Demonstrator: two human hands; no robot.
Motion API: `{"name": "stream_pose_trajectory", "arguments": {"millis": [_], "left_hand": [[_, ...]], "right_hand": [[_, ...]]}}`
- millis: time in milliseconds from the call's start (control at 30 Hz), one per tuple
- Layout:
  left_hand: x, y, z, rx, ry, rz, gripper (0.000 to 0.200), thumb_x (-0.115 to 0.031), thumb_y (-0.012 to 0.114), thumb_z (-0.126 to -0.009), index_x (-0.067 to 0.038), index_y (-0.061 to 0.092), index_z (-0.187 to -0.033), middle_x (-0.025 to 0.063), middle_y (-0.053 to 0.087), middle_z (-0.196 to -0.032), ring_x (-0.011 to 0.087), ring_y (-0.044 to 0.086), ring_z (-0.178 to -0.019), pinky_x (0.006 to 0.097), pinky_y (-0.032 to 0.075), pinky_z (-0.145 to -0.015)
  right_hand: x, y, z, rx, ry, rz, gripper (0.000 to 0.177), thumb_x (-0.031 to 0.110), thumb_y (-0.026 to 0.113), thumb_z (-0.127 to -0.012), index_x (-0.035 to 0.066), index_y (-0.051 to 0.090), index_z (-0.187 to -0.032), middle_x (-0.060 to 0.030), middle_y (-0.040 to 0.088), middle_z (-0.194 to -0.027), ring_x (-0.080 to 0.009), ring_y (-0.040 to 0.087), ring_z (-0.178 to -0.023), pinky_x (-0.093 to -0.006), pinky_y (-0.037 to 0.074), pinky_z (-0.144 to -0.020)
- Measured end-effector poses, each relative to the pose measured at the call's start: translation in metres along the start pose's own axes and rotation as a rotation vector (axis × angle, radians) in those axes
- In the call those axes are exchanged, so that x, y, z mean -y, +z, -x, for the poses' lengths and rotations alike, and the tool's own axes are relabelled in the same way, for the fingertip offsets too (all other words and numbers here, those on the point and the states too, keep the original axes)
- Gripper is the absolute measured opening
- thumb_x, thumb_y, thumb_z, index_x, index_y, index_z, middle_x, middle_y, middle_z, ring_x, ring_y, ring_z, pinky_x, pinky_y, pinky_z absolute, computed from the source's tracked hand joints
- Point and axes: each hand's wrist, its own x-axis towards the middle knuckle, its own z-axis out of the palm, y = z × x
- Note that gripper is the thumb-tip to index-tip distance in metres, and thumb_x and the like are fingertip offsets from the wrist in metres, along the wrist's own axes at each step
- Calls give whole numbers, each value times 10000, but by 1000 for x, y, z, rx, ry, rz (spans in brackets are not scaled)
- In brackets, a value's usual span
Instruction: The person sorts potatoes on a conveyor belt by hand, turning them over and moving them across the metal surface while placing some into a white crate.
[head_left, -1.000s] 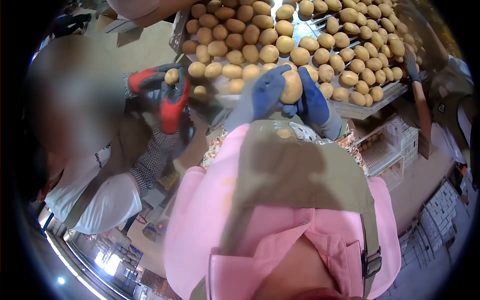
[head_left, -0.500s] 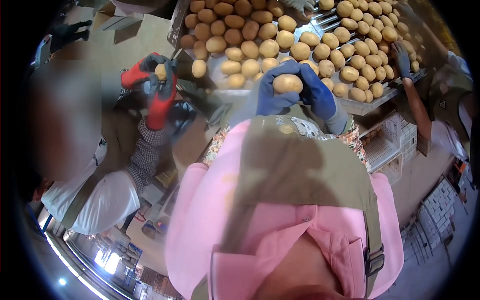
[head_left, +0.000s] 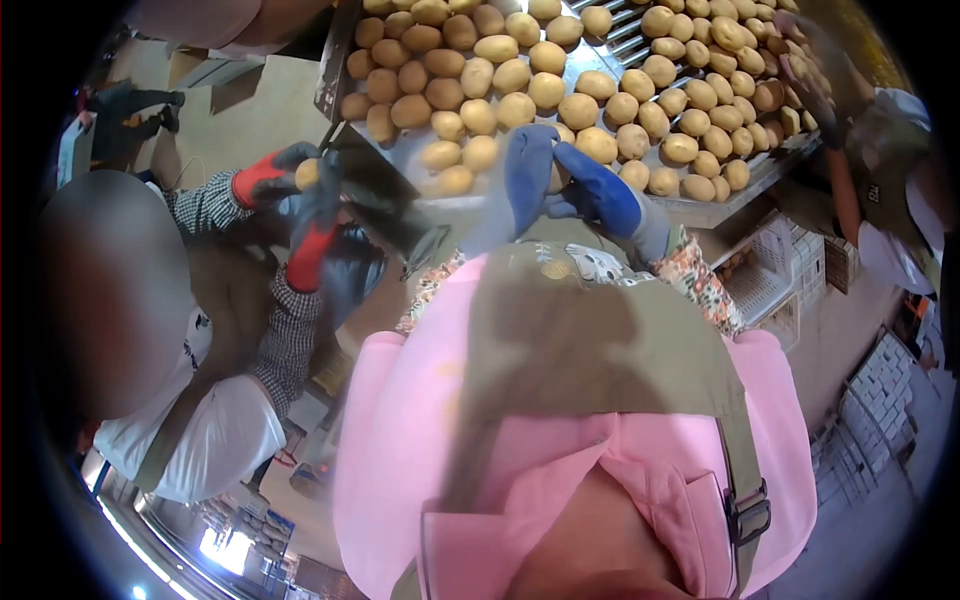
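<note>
My left hand, in a blue and grey glove, is closed on one side of a tan oval piece of produce, which looks like a kiwifruit or potato. My right hand, gloved in the same colours, closes on its other side. Both hands are at the near edge of the sorting table, in front of my apron. The fingers cover most of the held piece. Many similar tan ovals lie on the table just beyond my hands.
Metal rollers run between the produce at the back. On my left, a co-worker's red and grey gloves hold a similar piece. Another co-worker's hand reaches over the right side. White crates stand below the table.
My fingers have closed further over the held piece, hiding more of it. The view has shifted slightly. A gloved hand at the far table edge has left view; the right co-worker's hand has moved farther back.
</note>
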Motion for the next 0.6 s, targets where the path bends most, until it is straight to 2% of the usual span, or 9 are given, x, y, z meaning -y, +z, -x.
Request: {"name": "stream_pose_trajectory", "arguments": {"millis": [100, 167, 233, 267, 300, 367, 433, 500, 600], "left_hand": [[-4, 10, 18, 76, 306, -446, 472, -175, 572, -930, -36, 432, -1359, 159, 526, -1284, 241, 531, -1193, 341, 434, -989], [-7, -3, 21, 78, 251, -429, 496, -171, 571, -930, -29, 415, -1378, 173, 509, -1314, 255, 503, -1231, 355, 415, -1012], [-8, -34, 19, 63, 150, -404, 545, -162, 570, -929, -16, 380, -1418, 200, 475, -1374, 283, 448, -1307, 384, 377, -1058], [23, -59, 8, -71, 411, -773, 522, -173, 577, -926, -53, 424, -1410, 208, 457, -1406, 335, 443, -1308, 410, 359, -1075], [30, -76, 3, -72, 413, -786, 522, -173, 577, -926, -53, 424, -1410, 208, 457, -1406, 335, 443, -1308, 410, 359, -1075], [39, -93, -7, -205, 399, -1141, 498, -223, 580, -929, -101, 463, -1398, 213, 440, -1427, 398, 419, -1308, 444, 332, -1091], [60, -105, -21, -227, 382, -1171, 492, -297, 544, -945, -189, 455, -1416, 198, 399, -1463, 433, 359, -1333, 520, 267, -1109], [85, -123, -29, -274, 238, -1490, 458, -379, 475, -965, -282, 456, -1413, 146, 359, -1504, 419, 312, -1362, 575, 205, -1114], [75, -130, -11, -383, 114, -1530, 497, -420, 445, -961, -359, 386, -1450, 93, 302, -1540, 403, 297, -1366, 579, 190, -1114]], "right_hand": [[-9, -65, -40, 228, -59, 132, 416, 390, 540, -963, 105, 558, -1266, -10, 635, -1067, -83, 621, -902, -213, 486, -754], [7, -73, -46, 240, 63, 349, 422, 362, 596, -919, 93, 570, -1244, -59, 627, -1100, -137, 622, -968, -263, 492, -810], [12, -70, -49, -181, -403, 1136, 440, 327, 630, -883, 81, 562, -1241, -127, 583, -1206, -223, 599, -1052, -362, 490, -893], [15, -66, -48, -207, -394, 1343, 427, 220, 612, -879, 80, 542, -1276, -154, 541, -1264, -276, 539, -1153, -374, 438, -990], [-6, -73, -65, -204, -405, 1335, 427, 220, 612, -879, 80, 542, -1276, -154, 541, -1264, -276, 539, -1153, -374, 438, -990], [-60, -102, -103, 24, -806, 1504, 406, 200, 599, -867, 113, 551, -1261, -175, 501, -1325, -343, 504, -1200, -427, 416, -1023], [-58, -58, -114, 182, -766, 1682, 372, 160, 571, -877, 122, 562, -1247, -163, 498, -1349, -351, 466, -1253, -422, 383, -1063], [-71, -30, -147, 282, -463, 1442, 344, 162, 558, -896, 134, 584, -1238, -135, 501, -1373, -341, 472, -1251, -432, 377, -1068], [-98, -37, -185, 271, -610, 1224, 341, 195, 559, -904, 136, 600, -1237, -115, 515, -1373, -330, 488, -1230, -435, 374, -1066]]}}
